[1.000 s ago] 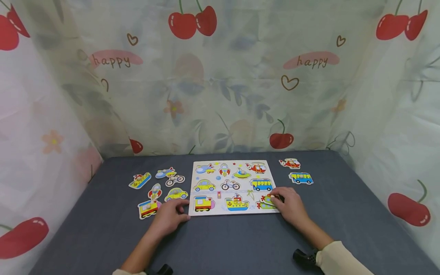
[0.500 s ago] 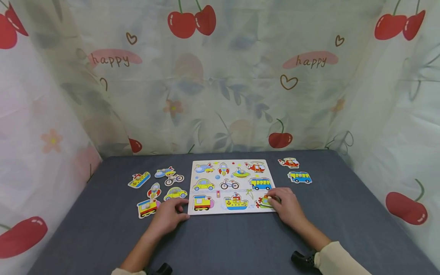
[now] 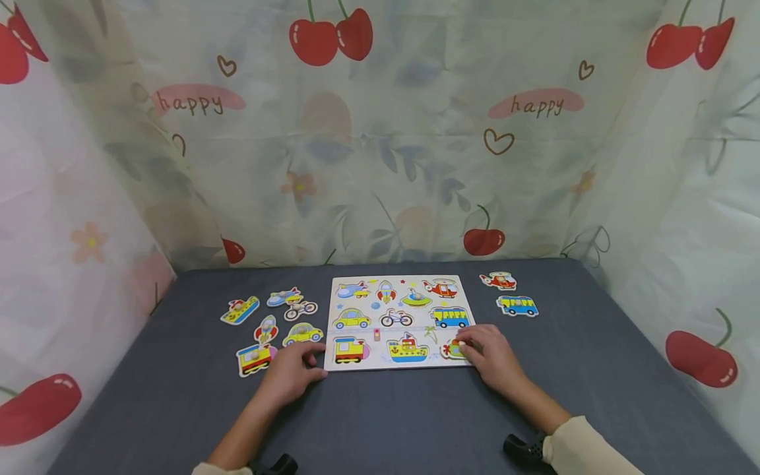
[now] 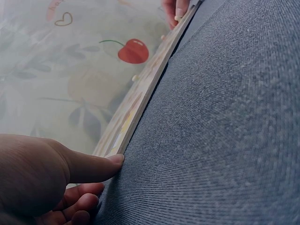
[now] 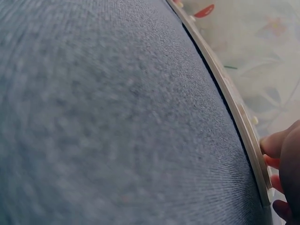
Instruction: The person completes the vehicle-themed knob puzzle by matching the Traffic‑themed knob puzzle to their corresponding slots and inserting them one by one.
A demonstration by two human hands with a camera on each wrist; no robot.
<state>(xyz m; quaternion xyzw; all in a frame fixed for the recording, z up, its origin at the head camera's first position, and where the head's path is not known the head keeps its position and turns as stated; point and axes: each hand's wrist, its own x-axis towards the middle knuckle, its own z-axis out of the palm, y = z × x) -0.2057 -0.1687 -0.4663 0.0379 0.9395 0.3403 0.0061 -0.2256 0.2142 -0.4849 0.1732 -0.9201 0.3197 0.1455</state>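
A white puzzle board (image 3: pixel 368 366) printed with vehicles lies mid-table. My left hand (image 3: pixel 291 375) holds its near left corner; in the left wrist view the thumb (image 4: pixel 105 168) is against the board edge, the other fingers curled beside it. My right hand (image 3: pixel 491 353) is over the near right corner, thumb and finger pinching the peg of a green puzzle piece with red parts (image 3: pixel 450 351). That piece lies at the corner picture, its right part hidden by the fingers. In the right wrist view the fingertips are right at the board edge (image 5: pixel 225 89).
Left of the board lie several loose pieces: a ship (image 3: pixel 240 310), airplane (image 3: pixel 282 298), bicycle (image 3: pixel 300 310), rocket (image 3: pixel 266 328), car (image 3: pixel 303 334) and train (image 3: pixel 252 359). A helicopter piece (image 3: pixel 499 281) and a bus piece (image 3: pixel 518 306) are at the right. Patterned curtains surround the table.
The right hand has shifted slightly left with the green piece, which lies flatter and farther left at its picture. The left hand keeps its place at the corner.
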